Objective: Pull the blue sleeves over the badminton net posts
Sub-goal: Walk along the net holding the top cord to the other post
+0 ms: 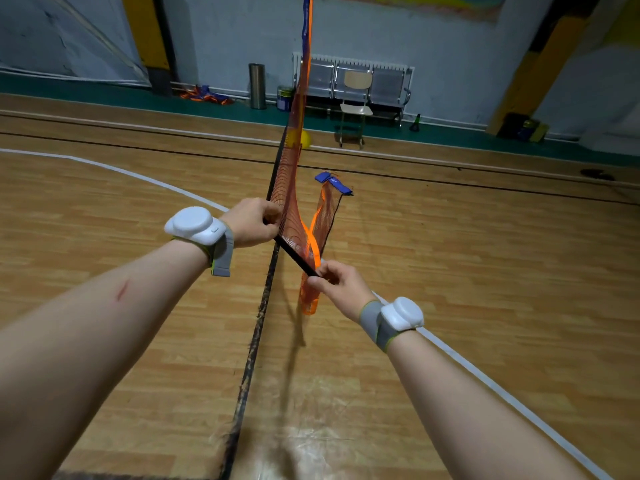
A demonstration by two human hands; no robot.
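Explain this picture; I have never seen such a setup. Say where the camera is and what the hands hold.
No machine here: a person works with bare hands, filmed by one camera worn on the head, looking forward and down. The left hand grips a thin black post, and the right hand pinches its near end. An orange net hangs bunched around the post and rises out of the picture's top. A blue sleeve at a loose end of the net is not on the post yet. Both wrists carry white devices. Below lies a wooden gym floor with painted lines; chairs and a bin stand by the far wall.
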